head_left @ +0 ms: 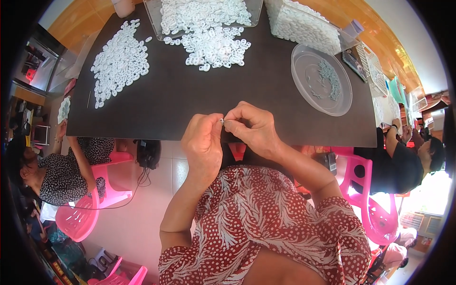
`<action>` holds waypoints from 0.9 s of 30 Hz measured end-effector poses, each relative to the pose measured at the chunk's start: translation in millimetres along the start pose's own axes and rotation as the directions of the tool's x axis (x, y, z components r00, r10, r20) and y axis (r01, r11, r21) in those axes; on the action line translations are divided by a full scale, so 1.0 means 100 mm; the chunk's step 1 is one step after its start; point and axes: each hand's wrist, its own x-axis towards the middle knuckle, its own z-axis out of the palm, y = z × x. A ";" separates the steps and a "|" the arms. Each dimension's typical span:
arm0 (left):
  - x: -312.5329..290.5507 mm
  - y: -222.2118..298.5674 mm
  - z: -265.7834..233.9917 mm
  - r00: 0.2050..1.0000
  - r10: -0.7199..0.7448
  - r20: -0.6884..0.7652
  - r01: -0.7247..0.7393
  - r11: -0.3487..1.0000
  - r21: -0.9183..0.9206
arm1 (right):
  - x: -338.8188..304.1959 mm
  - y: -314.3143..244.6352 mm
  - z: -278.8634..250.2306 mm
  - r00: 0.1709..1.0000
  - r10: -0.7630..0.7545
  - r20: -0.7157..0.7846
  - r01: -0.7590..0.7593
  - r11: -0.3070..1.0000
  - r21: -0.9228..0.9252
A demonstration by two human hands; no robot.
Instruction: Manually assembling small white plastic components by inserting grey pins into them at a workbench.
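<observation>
My left hand (203, 141) and my right hand (251, 128) meet fingertip to fingertip at the near edge of a dark table (190, 95). Between them they pinch one small white plastic piece (222, 122), mostly hidden by the fingers. A loose pile of similar white ring-shaped pieces (216, 45) lies at the far middle of the table. A second, flatter spread of white pieces (118, 61) covers the far left.
A clear round bowl (321, 78) with small grey metal parts stands at the right. Two clear bins (204, 14) (304, 23) of white pieces line the far edge. Seated people flank me, one left (57, 171), one right (403, 161), on pink plastic chairs (83, 213).
</observation>
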 end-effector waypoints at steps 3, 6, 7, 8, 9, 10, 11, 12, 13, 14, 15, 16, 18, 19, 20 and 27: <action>-0.01 0.02 -0.03 0.996 -0.062 0.060 0.066 0.996 -0.057 | -0.01 -0.02 -0.01 0.999 0.032 0.017 -0.033 0.999 0.021; -0.03 0.01 -0.02 0.992 -0.108 0.064 0.115 0.988 -0.108 | -0.01 -0.02 0.00 0.998 0.046 0.033 -0.047 0.998 0.034; -0.03 0.00 -0.02 0.992 -0.108 0.063 0.114 0.988 -0.108 | -0.01 -0.04 0.00 0.996 0.075 0.045 -0.078 0.996 0.052; -0.04 0.00 -0.02 0.987 -0.146 0.067 0.155 0.976 -0.154 | -0.01 -0.05 0.00 0.993 0.104 0.059 -0.108 0.992 0.071; -0.04 -0.01 -0.02 0.980 -0.185 0.072 0.196 0.960 -0.199 | -0.01 -0.06 0.00 0.993 0.104 0.059 -0.108 0.992 0.070; -0.03 -0.01 -0.03 0.980 -0.185 0.071 0.196 0.960 -0.199 | -0.01 -0.05 0.01 0.992 0.107 0.062 -0.112 0.990 0.085; -0.02 -0.01 -0.04 0.973 -0.221 0.073 0.232 0.948 -0.218 | 0.00 -0.05 0.01 0.992 0.110 0.066 -0.116 0.988 0.101; -0.02 -0.01 -0.04 0.964 -0.256 0.076 0.267 0.934 -0.236 | 0.00 -0.03 0.01 0.992 0.110 0.067 -0.116 0.988 0.101; -0.02 -0.01 -0.04 0.963 -0.257 0.077 0.268 0.934 -0.237 | 0.00 0.00 0.01 0.996 0.070 0.063 -0.076 0.992 0.097; -0.02 -0.01 -0.04 0.963 -0.259 0.080 0.271 0.931 -0.244 | 0.00 0.01 0.01 0.998 0.030 0.060 -0.036 0.995 0.093; -0.02 -0.01 -0.04 0.962 -0.261 0.084 0.274 0.929 -0.250 | -0.01 0.01 0.02 0.998 0.031 0.059 -0.037 0.995 0.092; -0.03 -0.02 -0.04 0.961 -0.262 0.083 0.275 0.928 -0.250 | -0.01 0.01 0.02 0.998 0.023 0.057 -0.028 0.996 0.085; -0.04 -0.02 -0.05 0.965 -0.249 0.085 0.263 0.933 -0.247 | -0.01 0.00 0.02 0.998 0.015 0.057 -0.020 0.997 0.078; -0.04 -0.02 -0.05 0.964 -0.250 0.085 0.264 0.932 -0.248 | -0.01 -0.02 0.02 0.997 0.041 0.058 -0.046 0.996 0.077; -0.05 -0.03 -0.04 0.969 -0.236 0.076 0.247 0.940 -0.235 | -0.01 -0.04 0.02 0.996 0.067 0.060 -0.071 0.995 0.075; -0.08 -0.05 -0.01 0.971 -0.234 0.046 0.238 0.955 -0.178 | -0.01 0.02 0.05 0.994 0.088 0.067 -0.086 0.996 -0.024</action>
